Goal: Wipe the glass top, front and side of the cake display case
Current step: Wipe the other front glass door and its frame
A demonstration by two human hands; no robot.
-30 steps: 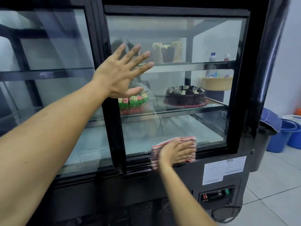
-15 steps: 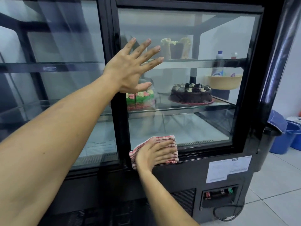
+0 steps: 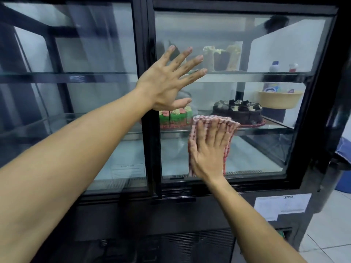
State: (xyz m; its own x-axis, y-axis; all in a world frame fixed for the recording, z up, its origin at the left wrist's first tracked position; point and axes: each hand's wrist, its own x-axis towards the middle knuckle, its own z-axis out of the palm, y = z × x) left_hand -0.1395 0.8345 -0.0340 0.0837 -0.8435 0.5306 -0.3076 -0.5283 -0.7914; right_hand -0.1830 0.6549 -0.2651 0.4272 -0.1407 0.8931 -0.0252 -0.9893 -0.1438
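Cake display case (image 3: 311, 114) fills view, right glass door straight ahead. Left hand (image 3: 167, 82) flat on glass beside centre door frame, fingers spread wide. Right hand (image 3: 209, 149) below it, on lower half of same pane, fingers straight and close together, pressing red-and-white checked cloth (image 3: 227, 143) against glass. Chocolate cake (image 3: 245, 111) on middle shelf behind cloth's top edge.

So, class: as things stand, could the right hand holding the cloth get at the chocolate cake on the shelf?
Probably not. The right hand presses the cloth flat on the outside of the glass door, and the chocolate cake sits on a shelf behind that closed pane. The glass blocks the way.
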